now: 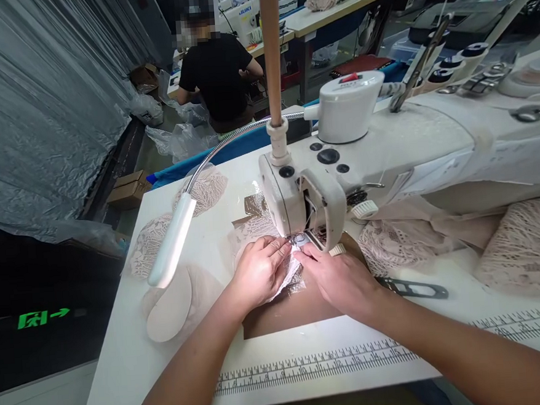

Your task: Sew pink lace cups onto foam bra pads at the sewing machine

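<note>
Both hands are at the front of a white sewing machine, close to its presser foot. My left hand has its fingers pressed together on a pale lace piece, left of the needle area. The lit white edge of the piece runs between my hands. My right hand is closed, with its fingertips on the right side of that edge. The needle point and the undersides of my fingers are hidden. Below my hands lies a brown sheet on the machine table.
On the left are round lace cups and a smooth beige cup. A gooseneck lamp arches over them. Thread snips and lace fabric lie on the right. A printed ruler lines the front edge. Another person sits beyond.
</note>
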Demonstrator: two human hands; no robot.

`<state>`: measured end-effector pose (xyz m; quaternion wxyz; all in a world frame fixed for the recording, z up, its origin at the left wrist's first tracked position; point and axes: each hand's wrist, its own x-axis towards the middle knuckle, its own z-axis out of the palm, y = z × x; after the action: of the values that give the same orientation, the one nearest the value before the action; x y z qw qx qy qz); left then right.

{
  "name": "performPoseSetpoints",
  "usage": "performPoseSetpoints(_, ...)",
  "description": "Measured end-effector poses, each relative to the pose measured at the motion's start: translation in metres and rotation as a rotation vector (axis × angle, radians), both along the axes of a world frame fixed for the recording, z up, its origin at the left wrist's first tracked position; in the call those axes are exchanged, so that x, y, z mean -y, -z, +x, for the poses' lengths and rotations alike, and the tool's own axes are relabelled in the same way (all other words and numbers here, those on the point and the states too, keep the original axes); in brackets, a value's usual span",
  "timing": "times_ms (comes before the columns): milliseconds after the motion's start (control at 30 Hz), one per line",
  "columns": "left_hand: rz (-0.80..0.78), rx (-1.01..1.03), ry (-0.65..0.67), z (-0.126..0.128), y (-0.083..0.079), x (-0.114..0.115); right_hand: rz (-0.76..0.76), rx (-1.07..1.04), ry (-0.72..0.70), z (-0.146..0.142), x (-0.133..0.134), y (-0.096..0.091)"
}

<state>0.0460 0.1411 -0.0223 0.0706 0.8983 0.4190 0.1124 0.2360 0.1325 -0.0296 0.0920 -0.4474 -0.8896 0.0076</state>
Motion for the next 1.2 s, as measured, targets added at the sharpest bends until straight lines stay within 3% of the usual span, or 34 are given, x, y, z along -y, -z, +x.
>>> performPoseSetpoints(200, 0.021, 0.063, -0.048, 0.000, 0.004, -0.003, 0.020, -0.038, 0.000, 0.000, 0.000, 0.000)
performPoseSetpoints(567, 0.042, -0.020, -0.334, 0.004, 0.015, 0.003, 0.016, -0.085, -0.027, 0.004, 0.002, 0.012)
performPoseSetpoints(700, -0.034, 0.033, -0.427, -0.006, 0.009, 0.004, 0.031, -0.162, -0.037, 0.007, 0.003, 0.015)
performPoseSetpoints(767, -0.151, 0.106, -0.339, -0.012, 0.001, 0.011, 0.023, -0.263, -0.058, 0.011, 0.003, 0.015)
performPoseSetpoints(867, -0.358, 0.233, -0.012, -0.017, -0.013, 0.033, -0.002, -0.397, -0.090, 0.017, 0.004, 0.012)
performPoseSetpoints(933, -0.401, 0.331, 0.146, -0.014, -0.021, 0.050, -0.027, -0.433, -0.122, 0.021, 0.005, 0.009)
performPoseSetpoints(1000, -0.360, 0.421, 0.125, -0.009, -0.026, 0.062, -0.054, -0.445, -0.155, 0.023, 0.005, 0.006)
performPoseSetpoints(1067, -0.292, 0.445, -0.025, -0.005, -0.026, 0.067, -0.063, -0.450, -0.166, 0.024, 0.005, 0.005)
performPoseSetpoints(1133, -0.233, 0.371, -0.129, 0.000, -0.022, 0.065, -0.048, -0.443, -0.163, 0.023, 0.006, 0.005)
performPoseSetpoints(1200, -0.182, 0.262, -0.108, 0.004, -0.017, 0.057, -0.030, -0.409, -0.164, 0.022, 0.005, 0.005)
